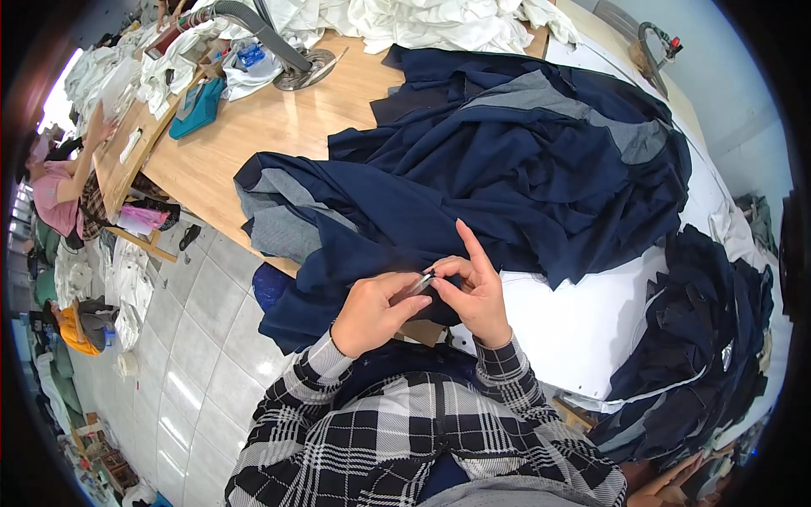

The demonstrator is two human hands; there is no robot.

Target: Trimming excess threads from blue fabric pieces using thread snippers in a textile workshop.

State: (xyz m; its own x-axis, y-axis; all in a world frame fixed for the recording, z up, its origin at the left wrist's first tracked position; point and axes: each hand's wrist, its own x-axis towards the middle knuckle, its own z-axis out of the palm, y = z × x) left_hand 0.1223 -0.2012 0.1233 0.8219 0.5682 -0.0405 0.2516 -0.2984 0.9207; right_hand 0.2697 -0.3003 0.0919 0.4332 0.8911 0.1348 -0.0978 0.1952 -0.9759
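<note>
My left hand (372,314) is closed around a small silvery metal tool (422,283), whose shape looks like thread snips, mostly covered by the fingers. Right beside it, my right hand (475,297) pinches with thumb and middle finger at the tool's tip, index finger stretched upward. A tiny dark bit shows between the fingertips, too small to name. Both hands are in front of my body, over the near edge of a heap of navy blue cloth (507,182) with grey patches, which spreads across the table.
Beyond the cloth stretches a wooden tabletop (279,127) with a lamp base (306,72), a teal pouch (198,108) and piled white garments (422,25). A white surface (562,325) and dark cloth bundle (693,338) lie right. Two people work at left, one in pink (57,203).
</note>
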